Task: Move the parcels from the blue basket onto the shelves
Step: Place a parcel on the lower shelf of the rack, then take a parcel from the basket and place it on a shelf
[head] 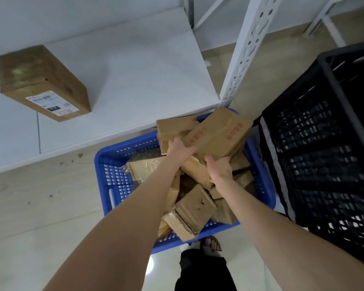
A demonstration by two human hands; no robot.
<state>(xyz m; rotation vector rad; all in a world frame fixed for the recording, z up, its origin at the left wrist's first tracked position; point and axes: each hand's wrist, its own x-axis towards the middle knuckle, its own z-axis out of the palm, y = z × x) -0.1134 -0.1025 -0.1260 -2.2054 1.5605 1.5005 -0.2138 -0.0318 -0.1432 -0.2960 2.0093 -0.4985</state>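
A long brown cardboard parcel with red printed characters along its side sits tilted at the top of the heap, its far end raised over the far rim of the blue perforated plastic basket. Its corners look soft and its faces slightly creased. Both hands grip its near end: the left hand is closed over the near-left corner with fingers wrapped onto the top face, and the right hand is clamped under and around the near-right edge, thumb on top.

Beneath it lie more brown cardboard parcels, piled unevenly and leaning against one another; a worn one with torn edges juts over the basket's near rim. Another carton leans beside the held parcel at the far side, touching it.

The basket stands on a pale tiled floor, its far end tucked just under the front edge of a white flat shelf board. That board is mostly bare; a single brown cardboard box with a white shipping label rests on its left part, well apart from the basket. A white perforated steel upright rises at the shelf's right corner, close to the held parcel's far end. A black slatted plastic crate stands just beside the basket on the right, leaving little room there.
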